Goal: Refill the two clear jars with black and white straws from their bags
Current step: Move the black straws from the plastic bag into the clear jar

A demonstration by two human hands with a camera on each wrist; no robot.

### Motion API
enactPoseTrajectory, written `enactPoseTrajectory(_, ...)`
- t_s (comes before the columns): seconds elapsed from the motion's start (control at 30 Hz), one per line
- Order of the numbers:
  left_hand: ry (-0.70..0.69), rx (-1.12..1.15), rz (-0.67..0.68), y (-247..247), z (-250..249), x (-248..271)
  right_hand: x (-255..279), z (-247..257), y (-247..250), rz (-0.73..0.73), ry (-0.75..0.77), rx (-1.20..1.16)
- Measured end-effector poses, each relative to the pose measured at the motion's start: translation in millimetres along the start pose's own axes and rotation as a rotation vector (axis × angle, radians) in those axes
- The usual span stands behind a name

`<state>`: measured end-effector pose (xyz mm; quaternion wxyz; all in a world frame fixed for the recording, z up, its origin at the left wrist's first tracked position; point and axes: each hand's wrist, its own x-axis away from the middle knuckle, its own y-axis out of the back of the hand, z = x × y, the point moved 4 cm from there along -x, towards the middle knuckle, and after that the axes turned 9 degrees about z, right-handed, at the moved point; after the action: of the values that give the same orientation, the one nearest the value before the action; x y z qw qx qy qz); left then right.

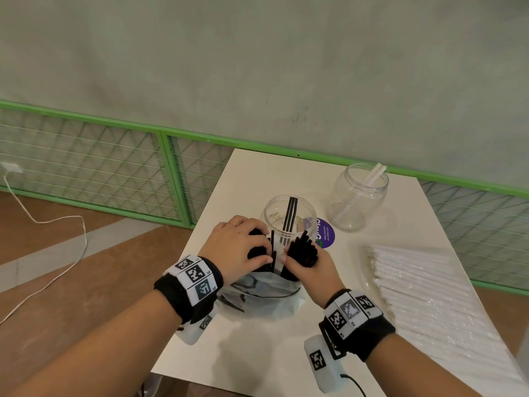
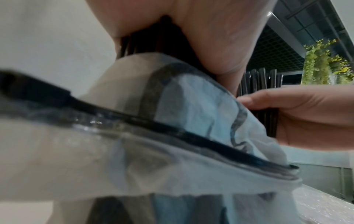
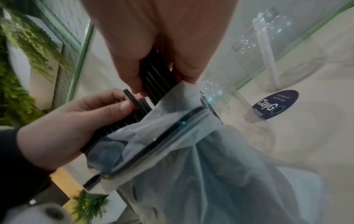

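Both hands are at the mouth of a bluish plastic bag point(image 1: 259, 293) standing on the white table point(image 1: 252, 353). My left hand point(image 1: 259, 249) grips one bunch of black straws point(image 1: 257, 232) poking out of the bag. My right hand point(image 1: 300, 260) grips a second bunch of black straws point(image 1: 305, 247). Just behind the hands stands a clear jar point(image 1: 273, 216) holding a few black straws. A second clear jar point(image 1: 357, 199) at the back right holds two white straws. The right wrist view shows the right hand point(image 3: 153, 84), the left hand point(image 3: 122, 104) and the bag point(image 3: 191, 159).
A clear bag of white straws point(image 1: 423, 296) lies along the table's right side. A purple round sticker point(image 1: 326, 234) sits between the jars. A green mesh fence point(image 1: 86, 156) and a grey wall stand behind the table. A white cable point(image 1: 57, 253) trails over the floor at left.
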<state>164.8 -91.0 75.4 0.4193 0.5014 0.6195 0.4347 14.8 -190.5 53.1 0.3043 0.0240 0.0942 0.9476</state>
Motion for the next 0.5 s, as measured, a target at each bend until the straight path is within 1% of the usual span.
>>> enactPoseTrajectory(0.17,-0.003,0.004,-0.008,-1.1,0.6,-0.3,-3.2,37.6,12.0,-0.038,0.073,-0.016)
enactPoseTrajectory(0.33,0.002,0.008,0.014,-1.4,-0.9,1.3,-3.2,83.6,35.2,-0.096,0.151,-0.178)
enactPoseTrajectory(0.5,0.008,0.006,0.018,-1.6,-3.0,1.3,-14.7,122.9,62.4,-0.062,0.229,-0.273)
